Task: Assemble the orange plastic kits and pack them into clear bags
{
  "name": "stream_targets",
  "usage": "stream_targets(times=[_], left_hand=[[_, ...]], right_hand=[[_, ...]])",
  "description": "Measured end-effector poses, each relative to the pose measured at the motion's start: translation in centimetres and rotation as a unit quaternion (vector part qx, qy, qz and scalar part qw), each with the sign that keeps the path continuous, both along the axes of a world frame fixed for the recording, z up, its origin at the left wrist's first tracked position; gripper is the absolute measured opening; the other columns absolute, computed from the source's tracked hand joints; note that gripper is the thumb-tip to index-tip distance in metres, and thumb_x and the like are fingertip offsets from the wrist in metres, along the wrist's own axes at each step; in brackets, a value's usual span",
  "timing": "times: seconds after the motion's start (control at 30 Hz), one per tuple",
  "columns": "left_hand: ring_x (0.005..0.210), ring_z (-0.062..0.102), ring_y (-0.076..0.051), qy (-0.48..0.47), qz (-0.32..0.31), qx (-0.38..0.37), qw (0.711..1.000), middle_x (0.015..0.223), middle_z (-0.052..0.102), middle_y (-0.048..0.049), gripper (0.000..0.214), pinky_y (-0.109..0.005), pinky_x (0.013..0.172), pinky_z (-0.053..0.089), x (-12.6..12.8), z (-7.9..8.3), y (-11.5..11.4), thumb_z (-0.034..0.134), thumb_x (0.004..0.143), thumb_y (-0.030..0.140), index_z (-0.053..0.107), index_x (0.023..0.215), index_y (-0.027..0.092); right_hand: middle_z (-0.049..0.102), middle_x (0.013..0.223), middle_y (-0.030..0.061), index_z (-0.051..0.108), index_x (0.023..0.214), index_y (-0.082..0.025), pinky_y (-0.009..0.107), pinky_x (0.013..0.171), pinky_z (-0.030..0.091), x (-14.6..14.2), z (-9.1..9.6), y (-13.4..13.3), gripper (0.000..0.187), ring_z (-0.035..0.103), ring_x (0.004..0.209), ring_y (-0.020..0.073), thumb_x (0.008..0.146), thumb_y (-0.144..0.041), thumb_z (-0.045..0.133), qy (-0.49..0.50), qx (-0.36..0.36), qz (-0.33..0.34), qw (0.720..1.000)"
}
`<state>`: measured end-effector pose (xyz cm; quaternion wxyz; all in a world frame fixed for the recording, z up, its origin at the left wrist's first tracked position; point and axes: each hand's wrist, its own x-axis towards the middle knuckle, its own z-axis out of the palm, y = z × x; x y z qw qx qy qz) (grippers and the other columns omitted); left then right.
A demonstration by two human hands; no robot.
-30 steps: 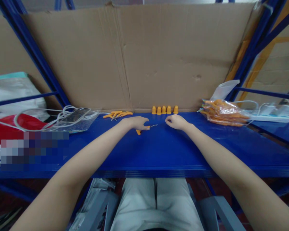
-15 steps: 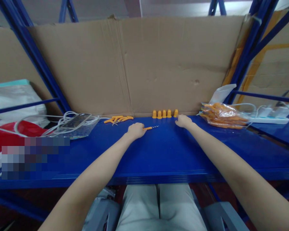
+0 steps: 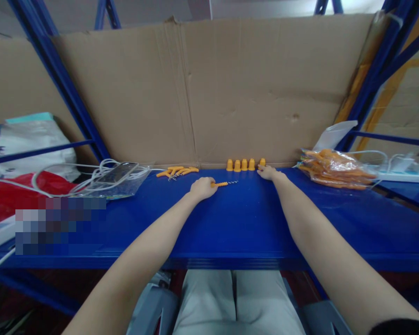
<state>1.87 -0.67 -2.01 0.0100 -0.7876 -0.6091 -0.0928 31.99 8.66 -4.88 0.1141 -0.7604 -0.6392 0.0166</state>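
My left hand (image 3: 203, 188) is closed round one end of a corkscrew-like piece (image 3: 221, 184). Its ribbed orange shaft and thin metal spiral point right, just above the blue shelf (image 3: 226, 223). My right hand (image 3: 267, 172) reaches to the rightmost orange bell-shaped cap (image 3: 262, 161), its fingers stretched out at the cap's lower front and hiding part of it. Other orange caps (image 3: 244, 164) stand upright in a row to its left, against the cardboard. Beyond my left hand lies a loose pile of orange pieces with metal spirals (image 3: 177, 172).
A cardboard sheet (image 3: 244, 88) closes off the back. White cables and a clear plastic bag (image 3: 127, 181) lie at left, near a red bag (image 3: 21, 193). At right are a clear bag of orange parts (image 3: 335, 168) and a white power strip (image 3: 405, 176). Blue posts (image 3: 70, 97) frame the shelf.
The view has shifted slightly, so the scene sits further right. My right hand has moved left against the rightmost cap, its fingers now overlapping it. My left hand keeps the corkscrew-like piece.
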Motion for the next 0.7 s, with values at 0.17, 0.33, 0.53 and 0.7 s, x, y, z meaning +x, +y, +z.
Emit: stream_targets(times=[0.17, 0.33, 0.53, 0.7], left_hand=[[0.11, 0.065, -0.028, 0.01, -0.014, 0.0, 1.0, 0.119, 0.07, -0.0074, 0.037, -0.036, 0.09, 0.051, 0.1, -0.1, -0.1, 0.05, 0.087, 0.035, 0.067, 0.118, 0.026], [0.11, 0.064, -0.028, 0.007, -0.022, 0.0, 1.0, 0.119, 0.07, -0.0078, 0.038, -0.036, 0.091, 0.05, 0.2, -0.1, 0.0, 0.05, 0.087, 0.036, 0.067, 0.119, 0.025], [0.112, 0.063, -0.029, 0.002, -0.025, -0.008, 1.0, 0.122, 0.069, -0.0084, 0.04, -0.036, 0.092, 0.05, 0.1, -0.1, 0.1, 0.051, 0.087, 0.037, 0.065, 0.122, 0.025], [0.112, 0.063, -0.03, 0.017, -0.024, -0.018, 0.999, 0.121, 0.068, -0.009, 0.04, -0.037, 0.092, 0.049, 0.2, 0.1, 0.1, 0.049, 0.088, 0.037, 0.064, 0.122, 0.025]], right_hand=[[0.034, 0.155, 0.0103, 0.04, 0.147, -0.034, 0.073, 0.108, 0.015, -0.8, -0.3, -0.1, 0.055, 0.03, 0.141, 0.0376, 0.096, -0.053, 0.031, 0.037, -0.018, -0.031, 0.999], [0.035, 0.155, 0.0118, 0.043, 0.146, -0.03, 0.076, 0.106, 0.008, -0.9, 1.0, -1.2, 0.054, 0.027, 0.143, 0.0382, 0.099, -0.047, 0.021, 0.046, -0.043, -0.025, 0.998], [0.037, 0.154, 0.0119, 0.046, 0.144, -0.025, 0.075, 0.107, 0.007, -0.2, 2.1, -2.8, 0.055, 0.028, 0.143, 0.0373, 0.1, -0.045, 0.021, 0.024, -0.075, 0.003, 0.997], [0.053, 0.141, 0.0163, 0.059, 0.132, -0.019, 0.063, 0.107, 0.03, 1.6, 1.3, -3.5, 0.054, 0.047, 0.132, 0.0357, 0.098, -0.047, 0.028, -0.011, -0.026, 0.072, 0.997]])
